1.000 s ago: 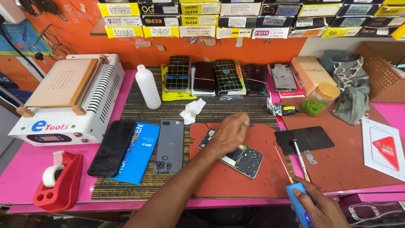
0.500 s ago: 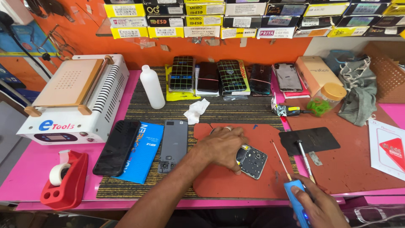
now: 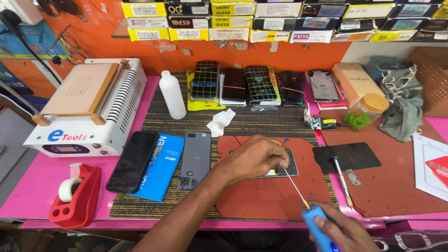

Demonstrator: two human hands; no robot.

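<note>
We see the left hand [image 3: 254, 158] curled, palm down, its fingertips pressing an opened phone [image 3: 280, 167] flat against the red-brown work mat [image 3: 270, 196], near the middle of the bench. The right hand [image 3: 343, 231] is wrapped around a blue electric screwdriver [image 3: 319, 228] at the bench's front edge; its thin bit slants up to the phone's lower right part. Left of the mat lie 3 flat pieces side by side: a grey back cover [image 3: 195, 159], a blue packet [image 3: 161, 165] and a black screen panel [image 3: 133, 161]. A loose screwdriver [image 3: 341, 179] rests well to the right.
</note>
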